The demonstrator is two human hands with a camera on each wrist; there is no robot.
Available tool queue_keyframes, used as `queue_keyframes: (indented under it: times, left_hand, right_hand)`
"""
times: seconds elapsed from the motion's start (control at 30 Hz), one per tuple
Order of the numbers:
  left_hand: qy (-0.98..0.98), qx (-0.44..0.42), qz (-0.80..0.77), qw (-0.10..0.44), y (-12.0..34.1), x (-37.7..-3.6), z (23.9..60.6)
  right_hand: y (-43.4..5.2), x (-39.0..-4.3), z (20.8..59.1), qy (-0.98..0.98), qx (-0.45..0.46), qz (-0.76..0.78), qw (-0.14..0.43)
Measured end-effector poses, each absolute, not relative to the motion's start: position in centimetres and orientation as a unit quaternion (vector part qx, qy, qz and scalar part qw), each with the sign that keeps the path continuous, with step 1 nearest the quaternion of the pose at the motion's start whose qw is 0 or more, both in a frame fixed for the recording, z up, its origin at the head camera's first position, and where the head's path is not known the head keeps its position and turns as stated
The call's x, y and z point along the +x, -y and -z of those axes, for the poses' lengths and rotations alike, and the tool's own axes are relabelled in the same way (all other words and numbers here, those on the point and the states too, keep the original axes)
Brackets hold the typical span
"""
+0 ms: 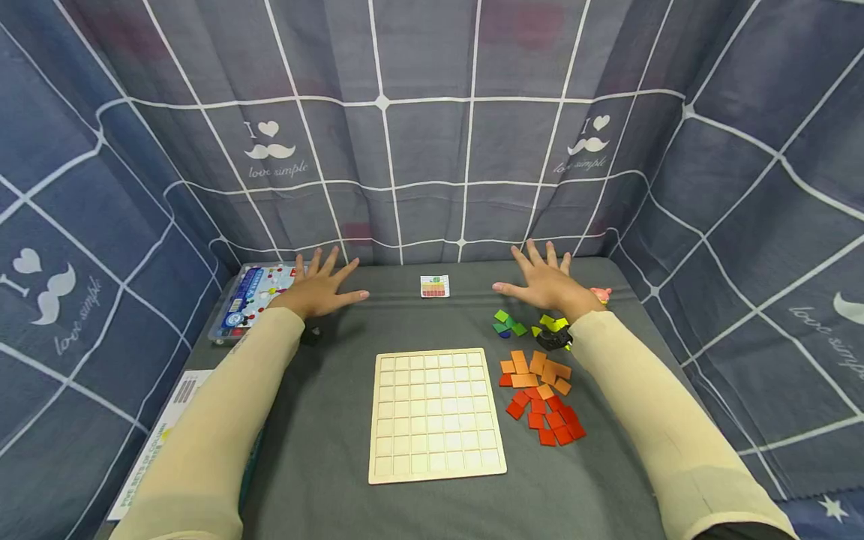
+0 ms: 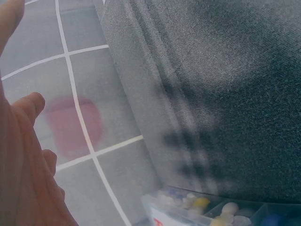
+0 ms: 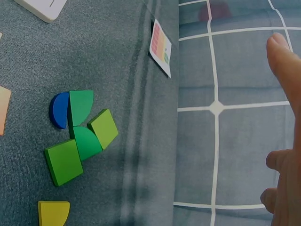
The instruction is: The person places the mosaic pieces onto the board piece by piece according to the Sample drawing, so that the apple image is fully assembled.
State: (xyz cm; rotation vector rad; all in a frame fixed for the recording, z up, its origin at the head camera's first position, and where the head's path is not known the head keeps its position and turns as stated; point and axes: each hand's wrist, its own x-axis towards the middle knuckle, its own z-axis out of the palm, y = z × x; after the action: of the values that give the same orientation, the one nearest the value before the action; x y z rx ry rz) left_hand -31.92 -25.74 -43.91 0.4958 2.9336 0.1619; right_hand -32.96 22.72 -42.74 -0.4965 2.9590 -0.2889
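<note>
My left hand (image 1: 315, 291) is spread with straight fingers near the table's back left, beside a plastic box of coloured pieces (image 1: 259, 292). My right hand (image 1: 545, 283) is spread the same way at the back right, beyond the green pieces (image 1: 518, 328). Neither hand holds anything. Between them, further forward, lies a square wooden grid board (image 1: 435, 416) with bare cells. A small card with coloured bars (image 1: 435, 286) lies at the back middle. Orange pieces (image 1: 523, 380) and red pieces (image 1: 553, 420) lie loosely to the board's right. In the right wrist view a blue piece (image 3: 59, 110) touches a green one.
A white-and-green box (image 1: 162, 435) lies along the left edge, partly under my left sleeve. A black item (image 1: 553, 339) and yellow pieces (image 1: 555, 323) sit by my right wrist, and a pink figure (image 1: 601, 295) stands behind it. Checked cloth (image 1: 425, 150) walls the back and sides.
</note>
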Motion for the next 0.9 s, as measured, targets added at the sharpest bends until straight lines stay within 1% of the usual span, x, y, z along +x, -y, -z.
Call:
queue_keyframes:
  times: [0.2, 0.37, 0.6, 0.9]
  left_hand:
    - [-0.981, 0.165, -0.050, 0.087, 25.6, -31.8, 44.0]
    - [-0.982, 0.165, -0.050, 0.076, 25.7, -31.9, 44.0]
    - [-0.981, 0.163, -0.054, 0.089, 26.0, -31.4, 44.9]
    - [-0.978, 0.181, -0.081, 0.063, 25.0, -29.9, 46.3]
  right_hand:
    - [-22.9, -33.0, 43.0, -0.978, -0.167, 0.105, 0.072]
    - [-23.0, -33.0, 43.2, -0.975, -0.168, 0.121, 0.075]
    - [-23.1, -32.8, 44.2, -0.973, -0.167, 0.129, 0.088]
    - [-22.4, -31.9, 45.2, -0.970, -0.175, 0.148, 0.083]
